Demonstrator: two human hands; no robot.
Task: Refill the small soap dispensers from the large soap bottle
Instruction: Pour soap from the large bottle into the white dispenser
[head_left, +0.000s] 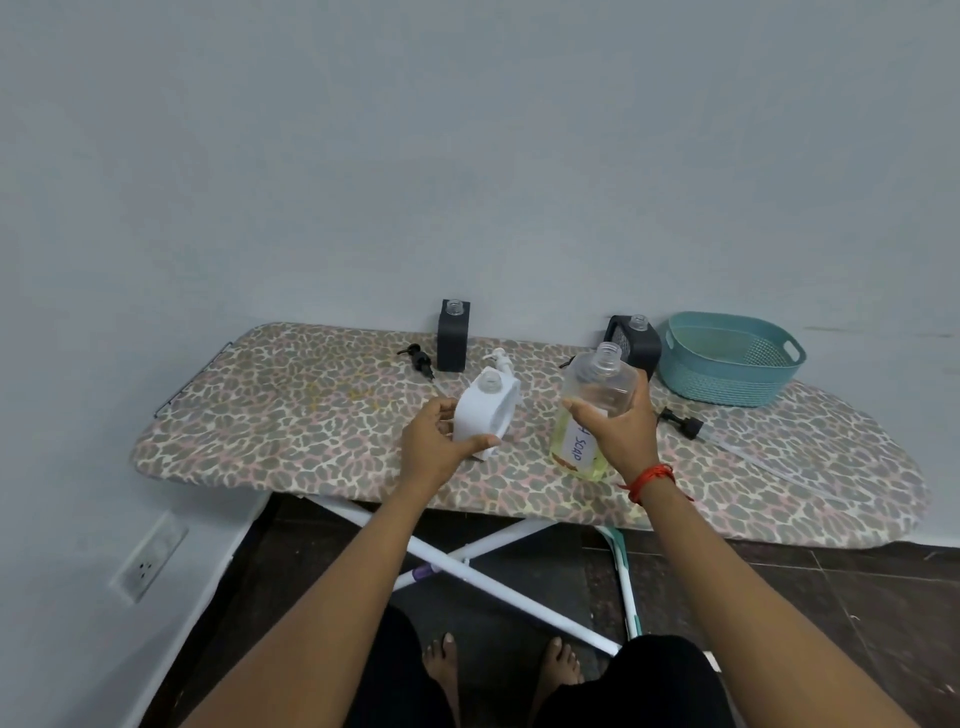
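Gripping white dispenser (485, 413) left hand (435, 447), soap bottle (592, 415) right hand (618, 434).

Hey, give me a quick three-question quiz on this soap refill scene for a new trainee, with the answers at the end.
1. True or false: the large soap bottle has a cap on its neck.
2. Which hand grips the white dispenser? A) left B) right C) neither
3. Fill in: the teal basket stands toward the ____ end of the ironing board, by the person's own sides.

Key
1. False: its neck is open.
2. A: the left hand holds it, tilted.
3. Right.
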